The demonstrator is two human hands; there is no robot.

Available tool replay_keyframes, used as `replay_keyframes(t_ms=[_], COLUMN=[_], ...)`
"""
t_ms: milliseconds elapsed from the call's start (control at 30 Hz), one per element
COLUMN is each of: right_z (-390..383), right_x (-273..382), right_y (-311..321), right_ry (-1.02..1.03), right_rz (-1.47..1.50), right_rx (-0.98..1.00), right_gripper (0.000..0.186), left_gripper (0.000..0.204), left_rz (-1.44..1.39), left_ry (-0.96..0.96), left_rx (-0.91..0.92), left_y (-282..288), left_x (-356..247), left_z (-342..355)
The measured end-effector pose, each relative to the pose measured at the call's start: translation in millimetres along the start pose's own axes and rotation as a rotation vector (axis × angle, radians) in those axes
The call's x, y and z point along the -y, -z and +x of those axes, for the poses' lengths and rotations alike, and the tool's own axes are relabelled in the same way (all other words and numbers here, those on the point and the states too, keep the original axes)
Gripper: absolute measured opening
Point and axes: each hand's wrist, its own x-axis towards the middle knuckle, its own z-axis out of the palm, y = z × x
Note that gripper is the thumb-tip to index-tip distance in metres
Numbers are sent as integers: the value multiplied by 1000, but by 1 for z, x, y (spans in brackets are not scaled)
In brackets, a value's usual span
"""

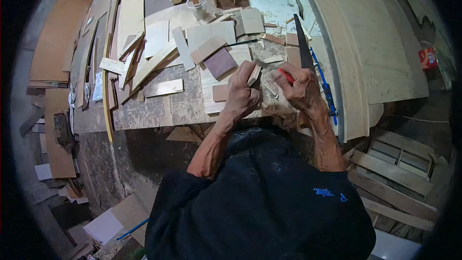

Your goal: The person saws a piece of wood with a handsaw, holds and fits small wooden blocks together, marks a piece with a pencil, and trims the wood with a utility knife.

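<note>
Left hand (pixel 244 91) pinches a wood piece (pixel 254 75); right hand (pixel 303 87) grips a red-handled tool (pixel 287 76); overpressing could jab the left hand.

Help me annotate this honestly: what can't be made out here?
All in the head view:
Red-handled tool: working end blurred, handle partly covered by the right hand.
Pale wood piece: partly hidden by the left hand.
Dark tapered strip: near end hidden behind the right hand.
</note>
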Motion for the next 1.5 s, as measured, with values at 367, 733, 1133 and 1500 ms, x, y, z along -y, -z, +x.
replay_keyframes(t_ms=[367,733,1133,1500], right_z=[10,24,25,21], right_x=[-20,-11,-31,-16], right_y=[-11,-34,-50,-45], right_ry=[-303,-233,-306,-400], right_rz=[881,800,663,1134], right_rx=[48,48,-9,-6], right_gripper=[42,19,30,32], left_gripper=[31,38,36,38], left_rz=[-812,-943,-557,-656], left_ry=[684,582,768,721], left_rx=[169,199,244,85], left_y=[0,0,2,-12], left_x=[-10,4,25,17], left_z=[3,-2,1,-1])
